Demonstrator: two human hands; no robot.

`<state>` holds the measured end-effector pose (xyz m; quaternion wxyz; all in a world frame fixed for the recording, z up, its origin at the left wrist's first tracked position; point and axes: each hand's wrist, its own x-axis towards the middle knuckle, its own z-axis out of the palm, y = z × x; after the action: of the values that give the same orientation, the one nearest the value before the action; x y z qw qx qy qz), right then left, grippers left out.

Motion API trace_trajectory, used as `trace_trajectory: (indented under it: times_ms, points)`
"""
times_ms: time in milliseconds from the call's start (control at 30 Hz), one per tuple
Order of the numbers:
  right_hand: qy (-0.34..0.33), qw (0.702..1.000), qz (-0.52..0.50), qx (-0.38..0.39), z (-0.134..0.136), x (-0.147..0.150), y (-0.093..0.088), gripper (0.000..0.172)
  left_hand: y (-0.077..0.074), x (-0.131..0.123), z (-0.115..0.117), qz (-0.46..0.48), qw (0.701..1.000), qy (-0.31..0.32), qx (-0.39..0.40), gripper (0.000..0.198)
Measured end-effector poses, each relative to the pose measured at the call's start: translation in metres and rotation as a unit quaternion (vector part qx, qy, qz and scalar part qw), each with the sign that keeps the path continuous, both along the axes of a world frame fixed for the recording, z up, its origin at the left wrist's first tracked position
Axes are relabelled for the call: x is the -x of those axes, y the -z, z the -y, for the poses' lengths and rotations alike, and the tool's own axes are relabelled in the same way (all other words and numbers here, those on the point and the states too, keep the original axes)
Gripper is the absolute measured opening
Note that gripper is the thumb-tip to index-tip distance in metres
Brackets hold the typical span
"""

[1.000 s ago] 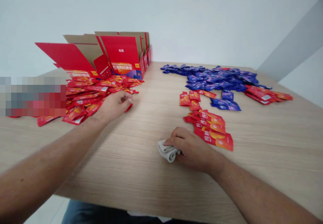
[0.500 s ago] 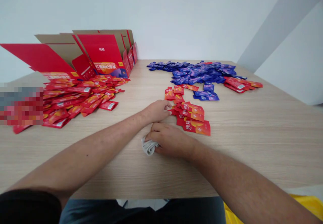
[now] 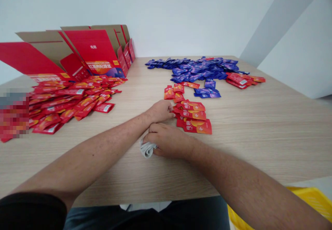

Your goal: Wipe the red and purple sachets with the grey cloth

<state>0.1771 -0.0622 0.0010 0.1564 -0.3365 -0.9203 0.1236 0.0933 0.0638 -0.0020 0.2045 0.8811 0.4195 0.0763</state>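
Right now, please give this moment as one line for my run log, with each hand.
left hand: beside red sachets, grip unclear | right hand: on grey cloth | nearby: blue sachets, open red carton

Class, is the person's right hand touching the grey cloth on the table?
Touching. The head view shows the right hand resting on the grey cloth, with its fingers lying over the cloth's edge and no gap between them.

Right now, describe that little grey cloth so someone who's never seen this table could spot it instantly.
On the light wood table, find the right hand near the middle. Under its fingers lies a small bunched pale grey cloth, the only fabric there, matte beside the glossy red sachets.
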Motion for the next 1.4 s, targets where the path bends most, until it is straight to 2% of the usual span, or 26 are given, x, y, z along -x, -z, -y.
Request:
trace_trajectory:
  times_ms: [200,333,400,500,600,767,867,933,1067,1167,1300,1400]
  points:
    - [-0.002,1.000,-0.025,0.000,-0.002,-0.001,0.003,0.026,-0.002,-0.004,-0.001,0.062,0.996,-0.052,0.034,0.010]
    - [-0.004,1.000,-0.028,0.001,-0.003,-0.001,0.005,0.027,-0.006,-0.008,0.004,0.115,0.974,-0.093,0.170,0.009]
    - [-0.002,1.000,-0.028,0.001,-0.003,-0.001,0.004,0.029,-0.010,-0.009,0.007,0.153,0.963,-0.114,0.189,0.006]
    - [-0.008,1.000,-0.029,0.004,-0.003,-0.001,0.003,0.029,-0.018,-0.009,0.008,0.220,0.952,-0.142,0.157,0.011]
    - [-0.008,1.000,-0.020,0.011,-0.002,-0.002,0.001,0.029,-0.028,-0.005,0.006,0.259,0.950,-0.141,0.102,0.017]
    - [-0.007,0.999,-0.026,0.019,-0.002,-0.003,0.000,0.029,-0.045,0.015,0.003,0.293,0.944,-0.132,-0.068,0.019]
    - [-0.011,0.999,-0.033,0.029,-0.001,-0.005,-0.001,0.029,-0.053,0.034,0.003,0.327,0.921,-0.120,-0.176,0.021]
    - [-0.018,0.997,-0.054,0.049,0.001,-0.005,-0.003,0.029,-0.056,0.048,0.003,0.355,0.903,-0.110,-0.215,0.023]
    - [-0.053,0.984,-0.117,0.126,0.005,-0.005,-0.010,0.027,-0.055,0.079,0.003,0.392,0.885,-0.103,-0.229,0.023]
    - [-0.068,0.967,-0.146,0.197,0.005,-0.007,-0.012,0.023,-0.051,0.099,0.004,0.426,0.869,-0.123,-0.220,0.021]
    - [-0.069,0.930,-0.160,0.324,-0.003,-0.021,-0.012,0.022,-0.048,0.117,0.009,0.479,0.848,-0.159,-0.159,0.020]
    - [-0.067,0.906,-0.175,0.379,-0.010,-0.031,-0.015,0.029,-0.047,0.122,0.018,0.476,0.857,-0.168,-0.106,0.018]
